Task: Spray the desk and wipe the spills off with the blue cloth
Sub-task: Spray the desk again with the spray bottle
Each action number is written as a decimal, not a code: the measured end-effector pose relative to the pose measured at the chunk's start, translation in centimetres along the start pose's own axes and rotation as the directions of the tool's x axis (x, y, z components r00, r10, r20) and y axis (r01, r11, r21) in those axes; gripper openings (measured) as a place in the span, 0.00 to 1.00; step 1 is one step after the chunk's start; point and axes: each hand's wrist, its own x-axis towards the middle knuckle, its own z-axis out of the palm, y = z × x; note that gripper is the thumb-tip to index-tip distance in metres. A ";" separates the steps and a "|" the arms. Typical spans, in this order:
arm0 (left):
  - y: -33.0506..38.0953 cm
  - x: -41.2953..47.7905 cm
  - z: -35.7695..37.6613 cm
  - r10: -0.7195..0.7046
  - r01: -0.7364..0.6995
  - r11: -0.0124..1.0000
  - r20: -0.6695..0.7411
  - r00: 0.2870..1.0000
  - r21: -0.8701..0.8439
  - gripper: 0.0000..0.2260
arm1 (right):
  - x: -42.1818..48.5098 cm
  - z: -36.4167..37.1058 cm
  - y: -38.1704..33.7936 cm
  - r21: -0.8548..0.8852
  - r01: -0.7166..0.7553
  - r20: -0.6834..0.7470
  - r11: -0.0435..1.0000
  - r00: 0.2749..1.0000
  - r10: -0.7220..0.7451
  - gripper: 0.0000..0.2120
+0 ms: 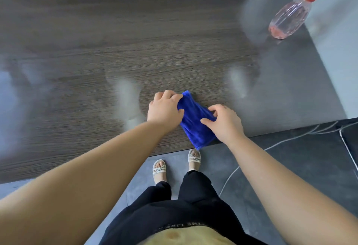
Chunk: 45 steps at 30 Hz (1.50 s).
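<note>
Spraying looks done: the spray bottle (288, 18) stands aside. Left hand (164, 109) and right hand (225, 122) grip the blue cloth (193, 122); pale smears (126, 99) await wiping.

Plush, fuzzy blue cloth (195, 122) on dark wood-grain desk (116, 41), matt yet sheened in patches; clear glossy plastic spray bottle (288, 20)

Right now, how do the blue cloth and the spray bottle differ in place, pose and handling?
The blue cloth lies flat by the front edge of the desk, one corner overhanging; the spray bottle stands on its base at the far right. The left hand and right hand both hold the cloth; nothing touches the bottle. The cloth is solid blue; the bottle is clear with a red trigger. Both rest on the desk.
</note>
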 end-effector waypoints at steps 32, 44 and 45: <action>11.7 9.6 -15.7 0.120 -0.170 0.925 -0.163 0.979 -0.339 0.15 | 13.4 -23.1 0.3 0.283 0.396 0.133 0.874 0.886 -0.444 0.02; 12.0 13.1 -9.5 0.005 0.039 0.968 0.173 0.985 -0.247 0.06 | 17.6 -18.4 5.6 0.298 0.168 0.375 0.940 0.885 -0.277 0.08; 11.8 13.5 -8.3 -0.013 0.033 0.977 0.094 0.996 -0.209 0.06 | 17.9 -17.3 5.8 0.267 0.216 0.289 0.939 0.912 -0.292 0.05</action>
